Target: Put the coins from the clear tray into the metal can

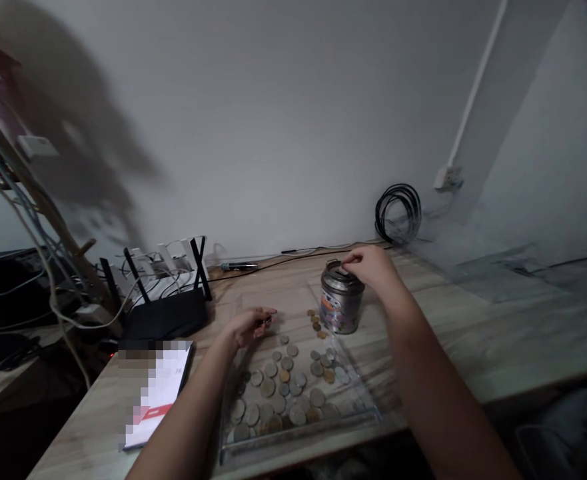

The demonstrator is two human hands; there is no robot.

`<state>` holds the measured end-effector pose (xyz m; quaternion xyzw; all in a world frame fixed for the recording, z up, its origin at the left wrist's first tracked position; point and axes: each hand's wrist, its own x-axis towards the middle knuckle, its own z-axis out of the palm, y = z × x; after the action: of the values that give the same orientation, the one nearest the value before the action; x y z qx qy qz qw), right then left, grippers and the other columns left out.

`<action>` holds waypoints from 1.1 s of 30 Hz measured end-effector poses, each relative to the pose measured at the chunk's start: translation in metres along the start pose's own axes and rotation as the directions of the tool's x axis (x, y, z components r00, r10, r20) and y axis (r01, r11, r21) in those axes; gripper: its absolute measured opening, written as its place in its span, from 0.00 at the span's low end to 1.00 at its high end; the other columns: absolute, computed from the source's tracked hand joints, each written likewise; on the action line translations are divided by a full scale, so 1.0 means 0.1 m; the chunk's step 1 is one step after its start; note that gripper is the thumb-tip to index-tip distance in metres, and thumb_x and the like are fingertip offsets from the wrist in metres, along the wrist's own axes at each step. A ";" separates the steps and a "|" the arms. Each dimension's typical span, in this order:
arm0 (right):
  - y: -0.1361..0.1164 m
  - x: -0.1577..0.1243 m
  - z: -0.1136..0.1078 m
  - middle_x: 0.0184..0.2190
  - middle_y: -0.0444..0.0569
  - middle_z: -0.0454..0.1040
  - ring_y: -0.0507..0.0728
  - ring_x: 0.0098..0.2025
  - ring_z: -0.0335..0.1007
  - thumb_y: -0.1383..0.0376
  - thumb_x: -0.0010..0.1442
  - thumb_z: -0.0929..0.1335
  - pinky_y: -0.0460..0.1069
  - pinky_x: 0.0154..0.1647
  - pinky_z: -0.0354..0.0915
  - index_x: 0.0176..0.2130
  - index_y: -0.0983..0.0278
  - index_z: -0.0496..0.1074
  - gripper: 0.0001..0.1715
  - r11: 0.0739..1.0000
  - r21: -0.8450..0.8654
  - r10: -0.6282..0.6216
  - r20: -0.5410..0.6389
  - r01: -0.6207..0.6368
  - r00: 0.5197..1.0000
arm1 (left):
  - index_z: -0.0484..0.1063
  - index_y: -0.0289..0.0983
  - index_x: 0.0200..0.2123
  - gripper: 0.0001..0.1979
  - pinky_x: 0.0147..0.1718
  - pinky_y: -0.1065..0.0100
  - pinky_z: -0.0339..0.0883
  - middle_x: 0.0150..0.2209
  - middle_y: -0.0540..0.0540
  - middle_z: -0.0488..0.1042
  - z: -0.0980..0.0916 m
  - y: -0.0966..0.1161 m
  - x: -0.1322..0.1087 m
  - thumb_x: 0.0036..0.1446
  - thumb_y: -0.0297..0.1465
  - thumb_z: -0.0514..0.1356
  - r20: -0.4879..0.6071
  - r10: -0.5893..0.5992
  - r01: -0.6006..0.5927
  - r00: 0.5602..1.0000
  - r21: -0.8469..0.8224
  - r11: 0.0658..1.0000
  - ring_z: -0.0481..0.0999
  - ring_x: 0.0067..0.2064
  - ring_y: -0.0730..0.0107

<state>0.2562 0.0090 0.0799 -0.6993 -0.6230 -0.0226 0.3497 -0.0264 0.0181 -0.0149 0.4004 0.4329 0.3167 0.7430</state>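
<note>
A silver metal tin [342,310] with a printed label and a lid stands upright on the desk. At the top of its lid, my right hand [370,263] is closed in a pinch on what looks like a coin, partly hidden by the fingertips. To the left of the tin, my left hand [250,325] hovers with its fingers curled around a few coins, only partly visible. Many silver and brass coins [298,415] lie spread over a clear plastic tray [300,440] below my hands. Several small brass coins [316,326] lie beside the tin's base.
A black router [166,317] with antennas and tangled cables stands at the left. In front of it lies a white and red booklet or box [158,407], partly blurred out. A coil of black cable [398,212] leans on the wall. A dark pen-like object [239,266] lies at the back.
</note>
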 end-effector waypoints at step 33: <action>-0.47 -0.31 0.10 0.30 0.50 0.72 0.56 0.34 0.65 0.62 0.51 0.63 0.48 0.31 0.56 0.32 0.60 0.73 0.10 0.993 -0.045 -0.120 -0.240 0.113 0.963 | 0.65 0.31 0.30 0.07 0.11 0.81 0.37 0.20 0.52 0.62 0.03 0.00 -0.02 0.45 0.23 0.51 0.041 -0.057 0.056 0.998 0.025 0.998 0.53 0.15 0.85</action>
<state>0.2040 -0.0136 0.0792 -0.6588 -0.6154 -0.1378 0.4102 -0.0244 0.0158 -0.0135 0.4034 0.4320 0.2819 0.7557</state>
